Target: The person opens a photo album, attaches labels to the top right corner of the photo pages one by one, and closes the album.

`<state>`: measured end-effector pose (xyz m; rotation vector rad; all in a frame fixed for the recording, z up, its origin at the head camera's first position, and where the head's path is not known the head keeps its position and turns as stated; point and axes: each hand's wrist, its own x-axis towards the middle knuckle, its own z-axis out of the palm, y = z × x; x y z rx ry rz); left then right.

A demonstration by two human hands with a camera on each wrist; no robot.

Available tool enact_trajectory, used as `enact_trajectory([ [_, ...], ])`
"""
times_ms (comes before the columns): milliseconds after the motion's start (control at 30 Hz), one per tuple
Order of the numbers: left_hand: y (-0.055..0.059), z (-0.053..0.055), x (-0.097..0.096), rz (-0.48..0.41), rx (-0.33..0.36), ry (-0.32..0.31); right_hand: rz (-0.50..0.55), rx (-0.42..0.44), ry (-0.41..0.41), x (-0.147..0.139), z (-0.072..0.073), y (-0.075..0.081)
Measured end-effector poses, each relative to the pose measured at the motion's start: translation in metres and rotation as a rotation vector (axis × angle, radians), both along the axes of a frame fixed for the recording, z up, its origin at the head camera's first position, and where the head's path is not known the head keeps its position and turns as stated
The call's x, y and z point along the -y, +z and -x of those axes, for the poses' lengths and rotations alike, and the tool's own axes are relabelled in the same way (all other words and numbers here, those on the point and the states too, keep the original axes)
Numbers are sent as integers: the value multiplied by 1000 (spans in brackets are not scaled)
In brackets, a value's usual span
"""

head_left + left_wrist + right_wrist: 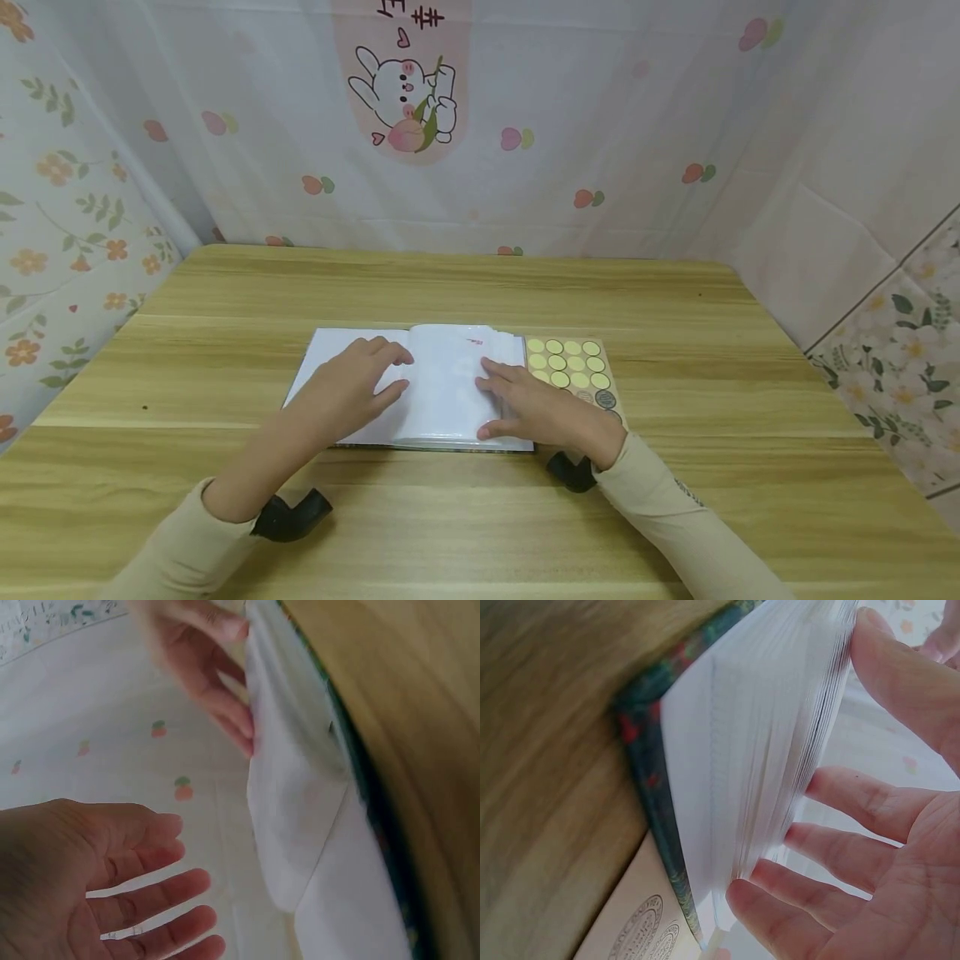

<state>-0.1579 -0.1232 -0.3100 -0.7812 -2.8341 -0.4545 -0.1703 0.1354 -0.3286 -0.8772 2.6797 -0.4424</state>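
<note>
An album [450,387] with clear-sleeved white pages lies spread on the table, its cover [641,742] dark green and red. My left hand [348,387] hovers over the album's left side, fingers spread and slightly bent. In the left wrist view the left hand [127,885] has nothing in its grasp and stands apart from the pages. My right hand [543,408] touches the right side of the page stack. Seen from the right wrist, its fingertips [829,780] rest along the edges of the many thin pages [742,742], with the fingers mostly straight.
A tan sheet [573,358] with rows of yellow circles and some dark printed ones sticks out beneath the album's right side. Both lie on a wood-grain table [450,517]. A patterned white curtain [570,108] hangs behind the table's far edge.
</note>
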Motion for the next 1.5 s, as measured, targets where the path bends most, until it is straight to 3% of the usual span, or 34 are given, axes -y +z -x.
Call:
enact_trajectory([
  [100, -6, -2, -8, 9, -10, -50, -7, -9, -1, 0, 0, 0],
  [300, -13, -9, -18, 45, 57, -124, -11, -15, 4, 0, 0, 0],
  [533, -19, -15, -25, 100, 87, -174, -14, -36, 19, 0, 0, 0],
  [900, -25, -16, -28, 83, 87, -178, -11, -30, 21, 1, 1, 0],
  [1500, -23, -18, -30, 92, 86, -176, 15, -53, 45, 0, 2, -1],
])
